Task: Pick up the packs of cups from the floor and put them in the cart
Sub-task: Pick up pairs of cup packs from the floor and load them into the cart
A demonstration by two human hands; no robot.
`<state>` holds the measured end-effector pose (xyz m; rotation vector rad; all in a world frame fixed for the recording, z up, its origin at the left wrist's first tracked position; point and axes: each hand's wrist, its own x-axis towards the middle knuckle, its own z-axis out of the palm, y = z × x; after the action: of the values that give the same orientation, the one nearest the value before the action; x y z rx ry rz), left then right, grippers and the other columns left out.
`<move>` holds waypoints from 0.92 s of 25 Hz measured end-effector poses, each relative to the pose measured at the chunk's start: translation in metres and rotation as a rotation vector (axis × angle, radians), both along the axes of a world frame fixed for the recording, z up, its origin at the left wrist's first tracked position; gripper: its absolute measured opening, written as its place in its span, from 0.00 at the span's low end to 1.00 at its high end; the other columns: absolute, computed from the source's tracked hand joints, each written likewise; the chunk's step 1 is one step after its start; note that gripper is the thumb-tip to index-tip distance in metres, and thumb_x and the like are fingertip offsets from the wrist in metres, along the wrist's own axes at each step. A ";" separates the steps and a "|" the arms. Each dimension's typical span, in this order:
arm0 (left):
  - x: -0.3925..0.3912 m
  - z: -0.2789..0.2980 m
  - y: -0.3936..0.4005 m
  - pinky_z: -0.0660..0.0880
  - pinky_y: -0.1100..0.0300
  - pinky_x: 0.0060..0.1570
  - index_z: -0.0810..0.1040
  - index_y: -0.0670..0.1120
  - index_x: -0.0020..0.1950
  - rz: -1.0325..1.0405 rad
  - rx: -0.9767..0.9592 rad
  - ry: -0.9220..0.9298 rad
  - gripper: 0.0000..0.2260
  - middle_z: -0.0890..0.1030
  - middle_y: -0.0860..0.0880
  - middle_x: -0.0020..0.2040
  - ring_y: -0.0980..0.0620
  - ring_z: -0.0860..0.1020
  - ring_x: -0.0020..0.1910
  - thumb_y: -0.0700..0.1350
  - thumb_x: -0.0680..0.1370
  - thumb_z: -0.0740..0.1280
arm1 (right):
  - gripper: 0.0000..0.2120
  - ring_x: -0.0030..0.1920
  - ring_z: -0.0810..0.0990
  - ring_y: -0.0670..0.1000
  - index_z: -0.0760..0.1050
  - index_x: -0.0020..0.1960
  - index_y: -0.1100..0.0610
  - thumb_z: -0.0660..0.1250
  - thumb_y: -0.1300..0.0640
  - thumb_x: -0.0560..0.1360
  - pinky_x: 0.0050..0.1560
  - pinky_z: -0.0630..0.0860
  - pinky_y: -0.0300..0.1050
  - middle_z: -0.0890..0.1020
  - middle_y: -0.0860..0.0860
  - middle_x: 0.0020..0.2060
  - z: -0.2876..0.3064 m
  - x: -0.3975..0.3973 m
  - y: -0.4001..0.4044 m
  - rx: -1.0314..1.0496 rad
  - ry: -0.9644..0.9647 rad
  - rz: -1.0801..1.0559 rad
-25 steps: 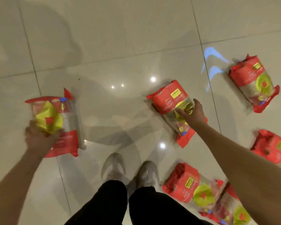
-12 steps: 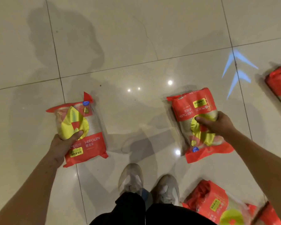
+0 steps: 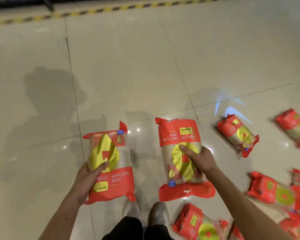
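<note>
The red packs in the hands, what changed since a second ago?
The right hand reached down to a pack on the floor, gripped it, and now holds that right pack up. The left hand kept its grip on the left pack throughout. The other packs, like this one, stayed on the floor.

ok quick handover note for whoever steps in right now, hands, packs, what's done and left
Left hand grips one pack of cups, right hand grips another pack; both are held above the floor.
At least five more packs lie on the floor to the right, the nearest by the shoes.
The cart is not in view.
Left to do: carry these two to the cart, then fetch the rest.
</note>
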<state>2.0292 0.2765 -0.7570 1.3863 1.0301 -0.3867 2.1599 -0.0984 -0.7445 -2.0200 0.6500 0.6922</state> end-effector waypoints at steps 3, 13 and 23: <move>0.028 0.136 -0.032 0.83 0.53 0.42 0.78 0.47 0.59 -0.065 0.045 -0.139 0.27 0.87 0.46 0.50 0.48 0.87 0.43 0.54 0.65 0.82 | 0.21 0.46 0.87 0.50 0.82 0.48 0.52 0.81 0.38 0.65 0.50 0.82 0.47 0.88 0.47 0.44 0.132 -0.004 -0.006 0.082 -0.064 -0.066; 0.044 0.554 -0.146 0.76 0.54 0.40 0.76 0.47 0.51 -0.269 0.207 -0.473 0.20 0.83 0.45 0.46 0.45 0.83 0.45 0.47 0.67 0.82 | 0.22 0.40 0.85 0.39 0.81 0.52 0.51 0.83 0.44 0.63 0.45 0.81 0.38 0.87 0.44 0.40 0.536 -0.099 -0.063 0.112 -0.447 -0.334; 0.096 0.684 -0.217 0.82 0.49 0.43 0.76 0.50 0.54 -0.698 0.042 -0.800 0.23 0.85 0.47 0.49 0.46 0.85 0.45 0.49 0.65 0.83 | 0.30 0.41 0.87 0.44 0.80 0.52 0.49 0.83 0.34 0.57 0.46 0.85 0.51 0.88 0.44 0.41 0.662 -0.177 -0.099 -0.060 -0.813 -0.858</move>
<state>2.1252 0.0590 -0.0734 1.7037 -0.1170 -0.2646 1.9825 -0.1973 -0.0824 -1.6260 0.9102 -0.6268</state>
